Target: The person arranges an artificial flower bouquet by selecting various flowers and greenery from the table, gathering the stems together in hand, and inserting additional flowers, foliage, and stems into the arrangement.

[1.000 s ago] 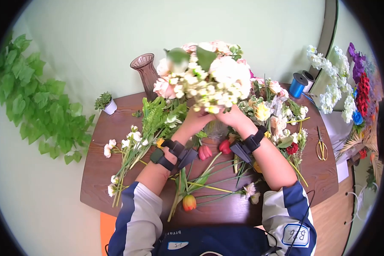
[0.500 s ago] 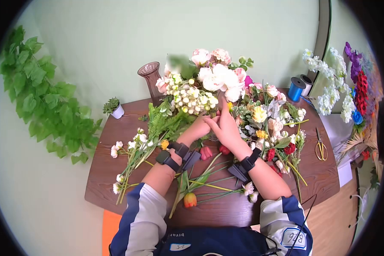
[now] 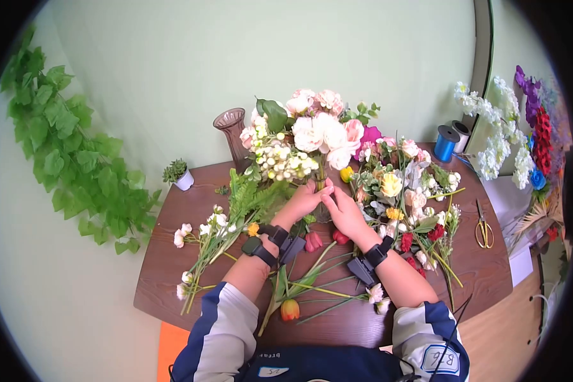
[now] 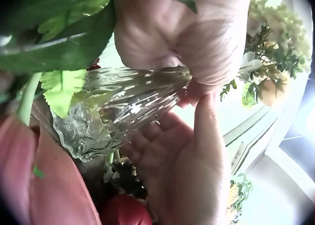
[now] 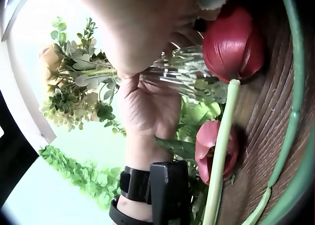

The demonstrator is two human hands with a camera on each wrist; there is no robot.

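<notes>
Both hands meet at the neck of a clear ribbed glass vase [image 4: 113,117], below a bouquet of pink and white roses [image 3: 325,134] and cream berries [image 3: 280,159]. My left hand [image 3: 303,204] curls round the neck from the left. From the other side, my right hand [image 3: 348,215] wraps it, thumb close to the left thumb. In the right wrist view the left palm [image 5: 150,107] faces the vase, whose upper part is hidden by the right hand. Red tulips [image 5: 234,45] lie close to the vase base.
Loose flower stems spread over the brown table [image 3: 165,274], with an orange tulip [image 3: 290,310] in front. A mauve glass vase [image 3: 231,130] stands behind left, near a potted succulent [image 3: 179,176]. Scissors [image 3: 483,229] and a blue ribbon spool [image 3: 446,143] are at right.
The bouquet has come down and away from the head camera, and its blossoms look smaller. The right hand, with straighter fingers half a second ago, now wraps the neck. The head view has shifted slightly.
</notes>
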